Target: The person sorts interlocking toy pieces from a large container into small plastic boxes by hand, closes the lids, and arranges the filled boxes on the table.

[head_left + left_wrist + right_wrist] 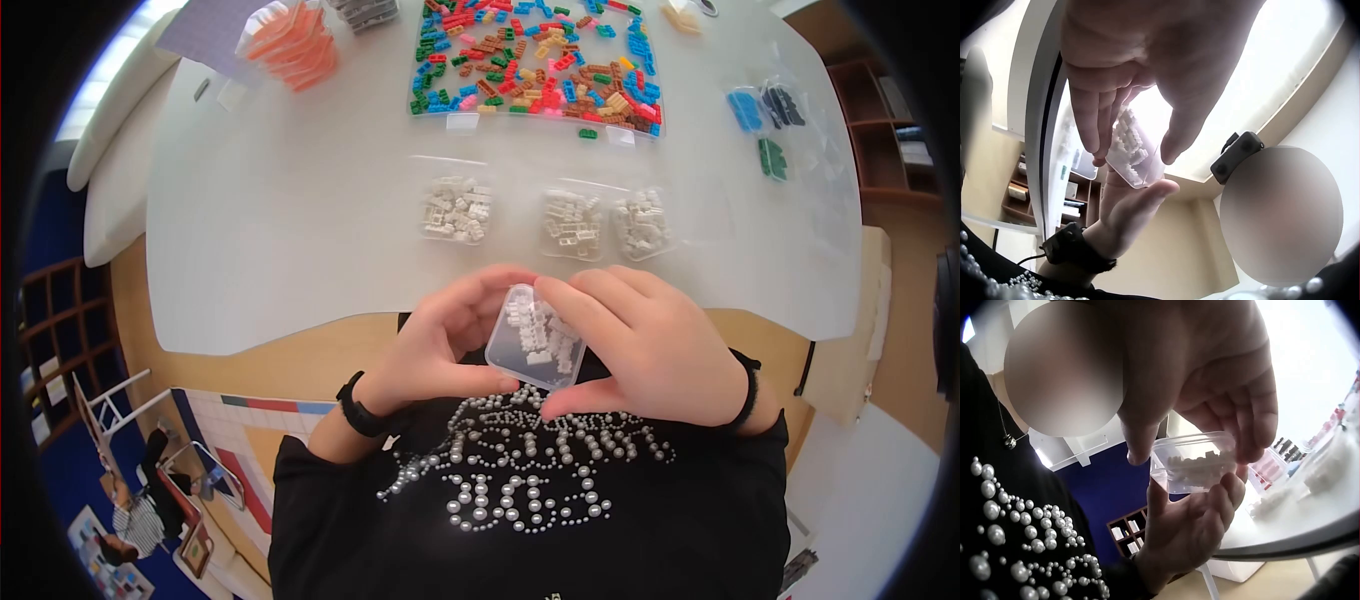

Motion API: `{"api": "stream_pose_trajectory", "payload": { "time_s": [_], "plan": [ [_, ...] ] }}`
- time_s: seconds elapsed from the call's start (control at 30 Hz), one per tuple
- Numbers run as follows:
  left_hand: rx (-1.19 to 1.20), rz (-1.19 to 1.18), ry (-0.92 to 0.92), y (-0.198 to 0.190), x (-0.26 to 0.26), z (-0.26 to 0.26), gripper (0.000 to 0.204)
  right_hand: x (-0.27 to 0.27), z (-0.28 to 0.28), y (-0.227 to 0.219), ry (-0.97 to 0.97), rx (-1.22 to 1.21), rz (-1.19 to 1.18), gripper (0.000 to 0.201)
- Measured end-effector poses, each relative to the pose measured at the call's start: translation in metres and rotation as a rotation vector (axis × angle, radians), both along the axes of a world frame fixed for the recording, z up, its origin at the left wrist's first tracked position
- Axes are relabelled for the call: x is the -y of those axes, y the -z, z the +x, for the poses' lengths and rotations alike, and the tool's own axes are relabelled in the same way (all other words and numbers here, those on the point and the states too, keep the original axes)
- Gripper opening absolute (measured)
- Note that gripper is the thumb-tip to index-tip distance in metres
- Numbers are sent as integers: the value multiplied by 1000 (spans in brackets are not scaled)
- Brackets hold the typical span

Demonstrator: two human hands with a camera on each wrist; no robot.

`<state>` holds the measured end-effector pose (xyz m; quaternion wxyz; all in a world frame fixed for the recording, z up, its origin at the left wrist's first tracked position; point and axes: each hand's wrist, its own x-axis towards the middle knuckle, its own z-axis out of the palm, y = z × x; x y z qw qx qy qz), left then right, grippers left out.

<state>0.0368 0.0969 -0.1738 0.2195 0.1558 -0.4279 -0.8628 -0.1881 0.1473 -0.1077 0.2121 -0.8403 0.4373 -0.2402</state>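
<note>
A small clear plastic box with white toy bricks inside is held in front of the chest, just off the table's near edge. My left hand grips it from the left, thumb at the near corner and fingertips by the far edge. From the right, my right hand holds the same box, its fingers over the far right side. In the right wrist view the box sits between the right thumb and fingers, with the left hand below it. The left wrist view shows white bricks through the box's wall.
On the white table stand a clear box of white bricks and two more such boxes. Farther back lies a wide tray of multicoloured bricks. Orange containers are at back left, blue bricks and green bricks at right.
</note>
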Motion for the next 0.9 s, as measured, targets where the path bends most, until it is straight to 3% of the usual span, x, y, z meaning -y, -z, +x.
{"api": "stream_pose_trajectory", "payload": {
  "time_s": [0.07,0.13,0.23,0.3,0.33,0.4,0.47,0.53,0.57,0.6,0.67,0.7,0.73,0.8,0.87,0.9],
  "plan": [
    [-66,126,5,9,2,2,72,3,-5,-2,-65,21,14,62],
    [-248,210,137,21,5,4,73,2,-9,-1,-127,41,29,60],
    [-151,219,50,8,3,3,80,-3,-9,4,-151,42,-51,53],
    [-100,262,-98,-1,-3,-1,85,-7,-7,8,67,-109,-270,49],
    [-99,261,-96,-2,-5,-3,85,-8,-5,8,69,-109,-271,49],
    [-96,-61,-86,-5,-7,-7,88,-10,0,6,104,-120,-281,41],
    [17,-51,-120,-11,-5,-9,79,-14,5,10,-3,-14,-241,39],
    [-24,-188,162,-3,6,-6,62,-16,8,11,-111,92,-203,37],
    [4,-106,141,-3,1,-2,44,-16,9,11,-121,74,-220,34],
    [5,-106,143,-2,-3,-2,44,-17,9,11,-130,56,-234,32],
    [69,230,129,1,-12,-7,41,-17,7,14,-115,32,-240,29],
    [45,285,131,10,-20,-9,37,-16,6,15,-104,6,-251,26],
    [45,283,133,15,-22,-11,37,-16,8,16,-103,6,-253,26],
    [-53,519,84,21,-24,-13,40,-16,13,18,-149,109,-195,22],
    [-25,449,87,20,-22,-12,46,-20,18,24,-146,75,-238,24],
    [34,431,73,15,-20,-11,62,-22,20,26,-145,40,-282,25]
  ]
}}
